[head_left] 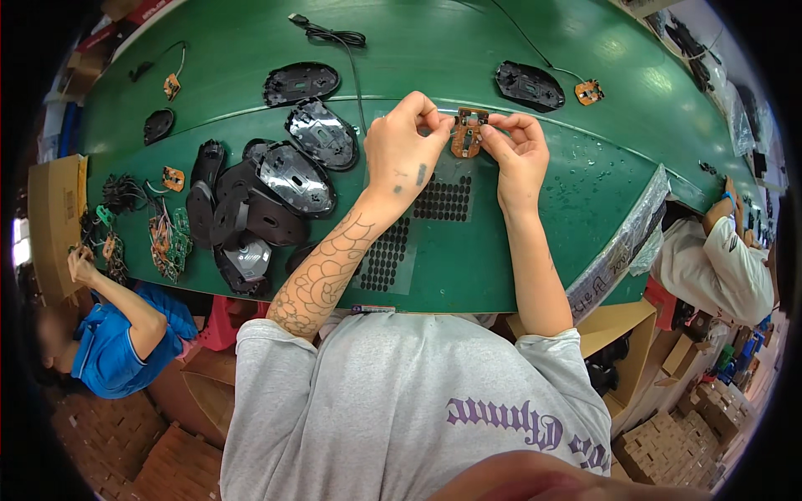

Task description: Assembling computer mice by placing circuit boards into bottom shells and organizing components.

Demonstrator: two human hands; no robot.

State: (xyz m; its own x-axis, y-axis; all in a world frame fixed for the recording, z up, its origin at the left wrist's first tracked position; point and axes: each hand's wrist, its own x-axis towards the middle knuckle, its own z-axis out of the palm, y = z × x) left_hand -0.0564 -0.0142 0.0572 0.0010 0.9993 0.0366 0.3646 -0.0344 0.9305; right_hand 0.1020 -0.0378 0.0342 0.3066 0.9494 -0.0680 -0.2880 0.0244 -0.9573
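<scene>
While the right hand [520, 154] clamps the brown circuit board [468, 138] above the green bench [434, 50], the left hand [405, 138] pinches at its left edge, exact hold unclear.

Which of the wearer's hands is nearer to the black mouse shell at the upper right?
Right. The right hand is just below the shell in the picture, beside the circuit board; the left hand is farther away, to the shell's lower left.

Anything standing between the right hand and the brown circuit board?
Nothing visible: the right hand meets the right edge of the brown circuit board directly. The left hand is at the opposite side, not between them.
</scene>
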